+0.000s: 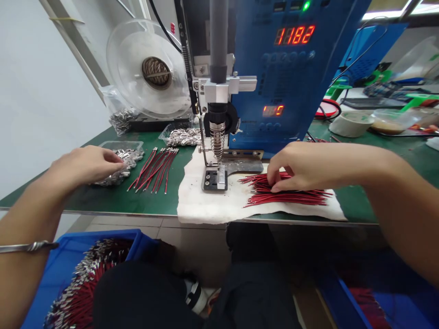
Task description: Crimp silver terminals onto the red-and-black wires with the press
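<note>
My left hand reaches over a clear plastic tray of small silvery metal connectors. Its fingers are closed in a pinch, and what is between the fingertips is hidden. On a white cloth to the right lies a pile of red-and-black wires. My right hand dips into that pile, thumb and fingers closed on a red wire. Between the hands stands a blue bench machine with a spring-loaded head above a small metal fixture.
Wires with metal ends lie on the green table beside the tray. Behind are another tray of connectors and a clear reel. Below the edge, a blue bin holds wires. A tape roll stands right.
</note>
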Motion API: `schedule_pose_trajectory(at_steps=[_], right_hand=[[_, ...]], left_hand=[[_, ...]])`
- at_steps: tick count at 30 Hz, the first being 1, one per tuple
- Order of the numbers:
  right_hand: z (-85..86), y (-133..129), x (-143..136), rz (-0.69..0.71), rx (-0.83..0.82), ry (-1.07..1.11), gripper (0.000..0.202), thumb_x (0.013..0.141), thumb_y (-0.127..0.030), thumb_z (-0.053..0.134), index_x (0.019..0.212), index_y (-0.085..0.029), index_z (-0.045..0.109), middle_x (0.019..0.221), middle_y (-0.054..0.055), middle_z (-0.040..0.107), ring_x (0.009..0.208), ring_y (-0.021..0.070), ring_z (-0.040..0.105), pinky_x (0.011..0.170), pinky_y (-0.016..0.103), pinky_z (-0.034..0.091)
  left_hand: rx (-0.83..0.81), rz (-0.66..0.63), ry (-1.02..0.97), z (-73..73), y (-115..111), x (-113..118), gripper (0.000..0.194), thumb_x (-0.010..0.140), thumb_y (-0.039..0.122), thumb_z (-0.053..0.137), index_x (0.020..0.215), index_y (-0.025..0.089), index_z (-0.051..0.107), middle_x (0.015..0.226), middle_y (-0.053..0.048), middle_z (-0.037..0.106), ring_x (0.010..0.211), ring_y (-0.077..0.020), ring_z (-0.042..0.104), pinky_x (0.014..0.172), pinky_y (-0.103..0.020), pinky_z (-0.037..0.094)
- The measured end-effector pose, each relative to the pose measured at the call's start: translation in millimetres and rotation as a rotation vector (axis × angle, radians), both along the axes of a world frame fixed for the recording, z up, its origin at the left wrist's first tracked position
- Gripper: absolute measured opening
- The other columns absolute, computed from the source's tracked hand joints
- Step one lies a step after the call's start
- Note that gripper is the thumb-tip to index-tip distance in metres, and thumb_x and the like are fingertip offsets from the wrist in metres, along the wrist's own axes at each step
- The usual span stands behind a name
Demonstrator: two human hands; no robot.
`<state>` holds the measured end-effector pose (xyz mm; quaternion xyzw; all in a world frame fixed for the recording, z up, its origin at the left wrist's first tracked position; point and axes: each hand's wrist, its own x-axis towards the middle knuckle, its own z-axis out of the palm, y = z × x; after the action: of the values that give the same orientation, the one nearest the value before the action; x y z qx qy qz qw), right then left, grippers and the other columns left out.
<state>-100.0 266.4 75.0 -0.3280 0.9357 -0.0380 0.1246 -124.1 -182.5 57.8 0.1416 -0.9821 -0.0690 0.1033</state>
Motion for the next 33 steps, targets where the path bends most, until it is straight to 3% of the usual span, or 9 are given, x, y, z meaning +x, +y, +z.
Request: schedule_pose_trajectory(at_steps=[3,9,12,18,21,25,27,29,33], right_hand=[[6.0,-4.4,-6.6,0.016,0.054,-0.049,0.015,0.082,-0.039,0.067,0.082,-0.029,0.079,0.076,-0.002,0.074,0.059,0.0153,0.065,0.05,0.024,0.041],[7.4,-5.7,-20.3,0.052,-0.043,0.045,0.018,0.084,-0.034,0.061,0.084,-0.029,0.079,0.078,-0.002,0.074,0.062,0.015,0.064,0.057,0.026,0.043],[1.7,-6.0,-22.7,0.106,-0.089,0.02,0.021,0.084,-0.036,0.061,0.089,-0.028,0.08,0.086,-0.001,0.076,0.068,0.0165,0.064,0.061,0.026,0.044],[-7.3,-5.4,-24.3,0.121,-0.108,0.002,0.023,0.085,-0.037,0.061,0.089,-0.025,0.08,0.081,0.0,0.074,0.065,0.0151,0.061,0.061,0.027,0.043],[-9.1,-4.4,-25.5,0.117,-0.12,-0.009,0.023,0.085,-0.038,0.061,0.088,-0.025,0.08,0.081,-0.001,0.074,0.067,0.0151,0.061,0.062,0.027,0.043],[-9.0,-2.5,-25.4,0.114,-0.166,-0.013,0.022,0.085,-0.037,0.061,0.083,-0.026,0.079,0.083,-0.001,0.075,0.072,0.0161,0.064,0.066,0.028,0.045],[-8.3,-1.5,-24.6,0.121,-0.187,-0.006,0.022,0.085,-0.036,0.061,0.082,-0.025,0.08,0.085,-0.001,0.076,0.073,0.0166,0.066,0.067,0.028,0.046],[-7.5,-0.8,-23.6,0.123,-0.208,0.002,0.022,0.086,-0.036,0.061,0.083,-0.025,0.08,0.085,0.0,0.076,0.073,0.0163,0.066,0.067,0.027,0.046],[-6.9,-1.0,-22.8,0.116,-0.277,0.025,0.023,0.09,-0.037,0.061,0.089,-0.024,0.08,0.083,-0.001,0.076,0.068,0.0144,0.066,0.066,0.027,0.047]], left_hand=[[-0.052,0.043,-0.159,3.4,2.1,-3.3,0.028,0.07,0.046,0.081,0.081,0.02,0.079,0.08,-0.004,0.071,0.074,-0.0218,0.057,0.077,-0.034,0.046],[0.019,0.035,-0.158,5.3,2.0,0.3,0.048,0.074,0.066,0.074,0.079,0.018,0.076,0.074,-0.002,0.068,0.073,-0.0197,0.057,0.082,-0.032,0.045],[0.043,0.012,-0.142,1.8,0.9,0.1,0.046,0.076,0.064,0.073,0.077,0.019,0.076,0.074,-0.003,0.068,0.074,-0.0211,0.057,0.081,-0.032,0.044],[0.081,-0.009,-0.159,0.5,2.8,-2.3,0.021,0.075,0.038,0.08,0.073,0.018,0.075,0.07,-0.001,0.071,0.075,-0.0212,0.06,0.076,-0.029,0.042],[0.097,-0.018,-0.115,4.3,7.0,1.6,0.031,0.077,0.048,0.077,0.071,0.018,0.075,0.068,-0.001,0.067,0.074,-0.0207,0.058,0.08,-0.031,0.043],[0.071,0.082,0.091,11.6,20.1,15.0,0.032,0.078,0.052,0.073,0.077,0.02,0.075,0.052,0.001,0.051,0.061,-0.0181,0.045,0.085,-0.041,0.046],[0.151,0.114,0.254,13.9,36.0,26.2,0.025,0.077,0.045,0.075,0.08,0.02,0.076,0.046,0.003,0.046,0.057,-0.016,0.042,0.084,-0.042,0.047],[0.296,0.107,0.45,12.7,59.3,39.3,0.015,0.071,0.032,0.079,0.079,0.018,0.077,0.051,0.003,0.053,0.058,-0.0133,0.044,0.079,-0.037,0.047],[0.766,-0.089,0.614,-5.2,114.0,60.2,0.017,0.07,0.025,0.081,0.084,0.016,0.08,0.073,-0.002,0.073,0.064,-0.0109,0.054,0.064,-0.026,0.045]])
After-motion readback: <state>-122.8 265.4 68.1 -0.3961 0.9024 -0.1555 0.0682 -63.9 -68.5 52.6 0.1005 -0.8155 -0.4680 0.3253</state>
